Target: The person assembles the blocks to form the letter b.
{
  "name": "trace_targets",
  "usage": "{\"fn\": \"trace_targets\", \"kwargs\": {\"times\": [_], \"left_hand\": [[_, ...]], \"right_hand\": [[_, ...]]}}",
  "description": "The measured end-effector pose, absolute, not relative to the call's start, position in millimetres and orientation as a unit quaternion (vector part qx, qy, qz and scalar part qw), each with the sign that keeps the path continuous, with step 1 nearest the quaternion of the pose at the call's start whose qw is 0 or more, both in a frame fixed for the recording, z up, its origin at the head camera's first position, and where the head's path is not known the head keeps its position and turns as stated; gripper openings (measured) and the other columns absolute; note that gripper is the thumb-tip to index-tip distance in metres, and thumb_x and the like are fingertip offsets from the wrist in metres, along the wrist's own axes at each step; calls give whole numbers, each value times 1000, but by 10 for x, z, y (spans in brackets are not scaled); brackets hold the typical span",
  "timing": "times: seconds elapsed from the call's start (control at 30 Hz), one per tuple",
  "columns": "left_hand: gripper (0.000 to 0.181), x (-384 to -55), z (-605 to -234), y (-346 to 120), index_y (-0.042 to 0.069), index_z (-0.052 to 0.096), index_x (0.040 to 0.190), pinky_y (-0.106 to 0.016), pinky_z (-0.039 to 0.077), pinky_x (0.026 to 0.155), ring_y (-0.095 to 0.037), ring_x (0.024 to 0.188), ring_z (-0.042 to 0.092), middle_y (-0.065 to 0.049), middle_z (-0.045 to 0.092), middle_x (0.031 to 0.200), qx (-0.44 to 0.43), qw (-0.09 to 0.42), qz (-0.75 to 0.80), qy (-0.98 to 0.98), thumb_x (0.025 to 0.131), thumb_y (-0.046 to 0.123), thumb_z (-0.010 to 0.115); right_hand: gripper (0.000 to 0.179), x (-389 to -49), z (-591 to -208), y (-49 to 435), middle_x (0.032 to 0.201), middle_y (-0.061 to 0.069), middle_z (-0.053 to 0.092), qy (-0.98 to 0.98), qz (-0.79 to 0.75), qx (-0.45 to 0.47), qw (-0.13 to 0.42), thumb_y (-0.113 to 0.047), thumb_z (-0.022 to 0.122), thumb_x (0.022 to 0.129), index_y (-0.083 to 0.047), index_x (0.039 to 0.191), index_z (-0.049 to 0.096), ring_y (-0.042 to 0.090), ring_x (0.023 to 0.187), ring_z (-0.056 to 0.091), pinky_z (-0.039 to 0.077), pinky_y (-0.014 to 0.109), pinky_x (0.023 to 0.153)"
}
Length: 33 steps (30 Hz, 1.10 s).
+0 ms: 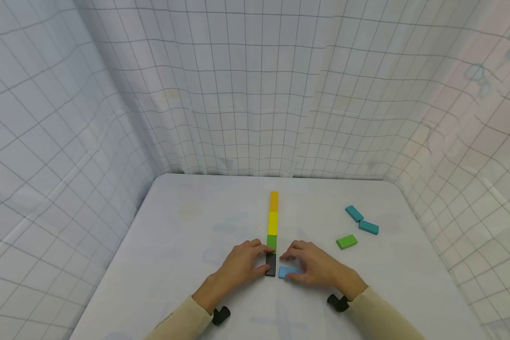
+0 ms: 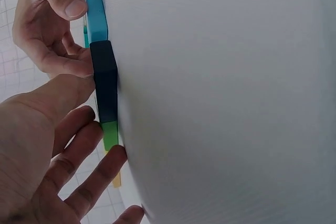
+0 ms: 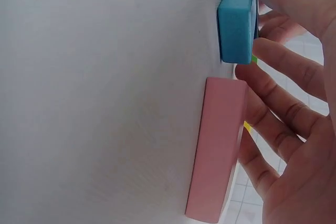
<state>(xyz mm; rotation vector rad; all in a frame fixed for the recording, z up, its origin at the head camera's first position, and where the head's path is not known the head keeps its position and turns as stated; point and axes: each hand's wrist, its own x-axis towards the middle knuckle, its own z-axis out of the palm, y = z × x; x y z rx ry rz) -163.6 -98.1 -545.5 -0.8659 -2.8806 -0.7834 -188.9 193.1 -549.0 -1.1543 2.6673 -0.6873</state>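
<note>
Beyond black blk [image 1: 270, 265], head view: green blk [image 1: 271, 242], yellow blk [image 1: 273, 223] & orange blk [image 1: 274, 201] are running off in one col. w/ it, prob. being laid end to end for a straight line.
L hand [image 1: 248, 259]: lying just left of black blk, not clenched; thumb & forefinger are touching the col.'s left edge, prob. steadying it.
R hand [image 1: 312, 264]: hovering right of black blk, fingers bent, thumb resting on light blue blk [image 1: 285, 272]; can't tell if it's gripping or only pressing.
Light blue blk: lying crosswise just right of black blk, prob. being squared up to its side.
Spares: two teal blks [image 1: 354, 213] & loose green blk [image 1: 346, 242] are lying well right of black blk, prob. waiting out of the way.
L sleeve [image 1: 176, 326]: showing small writing, nearer the wearer than black blk, illegible.
L wrist view: thumb is meeting black blk's edge, other fingers spreading.
R wrist view: pink blk [image 3: 218, 145] is lying past light blue blk from black blk, reason unclear; no brands or labels showing on blks.
</note>
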Motion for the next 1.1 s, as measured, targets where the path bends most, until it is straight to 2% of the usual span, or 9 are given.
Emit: {"fn": "trace_targets", "kwargs": {"times": [0.13, 0.23, 0.5, 0.77, 1.1], "left_hand": [[43, -1636, -5467, -984, 16, 85, 142, -31, 61, 84, -15, 98, 70, 0, 77, 116, -290, 25, -242, -926, 100, 22, 95], [43, -1635, -5466, -974, 15, 85, 142, -30, 61, 84, -15, 97, 71, -1, 75, 116, -293, 26, -238, -926, 101, 21, 95], [45, -1611, -5443, -954, 14, 83, 146, -42, 68, 94, -22, 115, 77, -2, 73, 140, -287, 17, -215, -933, 103, 25, 93], [45, -1612, -5454, -951, 16, 83, 146, -46, 66, 94, -26, 118, 73, -6, 71, 143, -270, 5, -228, -935, 102, 25, 93], [43, -1615, -5467, -963, 17, 84, 144, -52, 67, 103, -29, 128, 75, -9, 71, 149, -266, 5, -249, -931, 102, 23, 93]], "right_hand": [[44, -1861, -5484, 1933, 128, -15, 72, 889, -221, -394, 68, -48, 92, 102, -30, 139, 80, 2, 102, 57, 53, 27, 93], [43, -1856, -5490, 1939, 124, -15, 71, 887, -223, -398, 64, -48, 93, 101, -30, 138, 80, 1, 100, 56, 52, 26, 92], [39, -1841, -5533, 1943, 122, -16, 71, 890, -224, -387, 88, -46, 92, 102, -31, 136, 81, 0, 100, 55, 51, 25, 91], [36, -1831, -5564, 1938, 118, -18, 70, 889, -223, -391, 83, -42, 92, 102, -32, 135, 81, -2, 99, 55, 50, 26, 92], [33, -1826, -5574, 1932, 116, -15, 72, 880, -234, -407, 69, -36, 92, 102, -28, 132, 82, -3, 95, 55, 49, 23, 88]]}}
